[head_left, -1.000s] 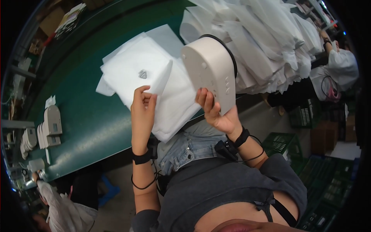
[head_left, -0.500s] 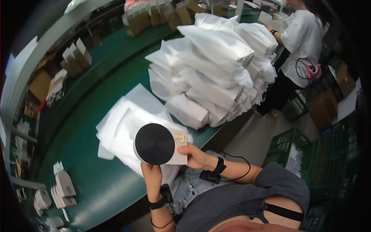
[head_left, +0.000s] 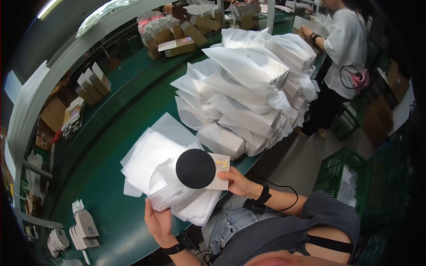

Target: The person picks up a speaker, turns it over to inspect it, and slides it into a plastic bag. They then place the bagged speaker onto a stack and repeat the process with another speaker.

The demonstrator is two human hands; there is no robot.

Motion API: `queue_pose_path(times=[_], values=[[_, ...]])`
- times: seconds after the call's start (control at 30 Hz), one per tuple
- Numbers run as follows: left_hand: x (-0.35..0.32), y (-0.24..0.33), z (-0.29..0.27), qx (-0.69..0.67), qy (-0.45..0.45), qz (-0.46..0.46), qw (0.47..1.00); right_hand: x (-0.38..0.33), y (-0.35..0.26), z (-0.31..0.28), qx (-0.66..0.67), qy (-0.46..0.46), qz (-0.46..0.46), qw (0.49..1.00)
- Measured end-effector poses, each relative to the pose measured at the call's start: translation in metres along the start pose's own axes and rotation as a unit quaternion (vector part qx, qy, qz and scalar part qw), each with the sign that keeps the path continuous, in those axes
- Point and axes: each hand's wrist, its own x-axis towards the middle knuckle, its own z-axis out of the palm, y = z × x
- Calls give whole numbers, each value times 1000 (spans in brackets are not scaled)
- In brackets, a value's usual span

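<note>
My right hand (head_left: pixel 237 181) grips a flat pale rectangular item (head_left: pixel 222 160) with gold raised lettering by its near right corner, thumb on top. A large round black disc (head_left: pixel 195 168) covers its left part. The item is held over a stack of thin white bags (head_left: pixel 144 153) on the green table. My left hand (head_left: pixel 158 224) is at the near edge of that stack, fingers curled against the end of a bulging white bag (head_left: pixel 165 184). Part of its grip is hidden by the bag.
A tall heap of filled white bags (head_left: pixel 248 84) stands beyond the stack on the green table (head_left: pixel 115 213). Pale rounded pieces (head_left: pixel 84 228) lie at the near left. Boxes (head_left: pixel 179 44) line the far side. A co-worker (head_left: pixel 346 53) stands far right, near green crates (head_left: pixel 330 173).
My left hand has left the underside of the disc item and moved down-left to the bags, where one now bulges up. My right hand still holds the item.
</note>
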Motion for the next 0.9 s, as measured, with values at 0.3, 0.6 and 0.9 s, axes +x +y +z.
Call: queue_pose_path(times=[0.3,0.6,0.9], values=[[4,4,12,324,-14,147,934,-16,-32,1,13,-14,-21,1000],[-7,-9,40,475,49,178,860,-21,-15,32,158,-128,296,933],[-20,-35,52,542,-1,228,809,-21,-2,44,-326,0,-93,941]])
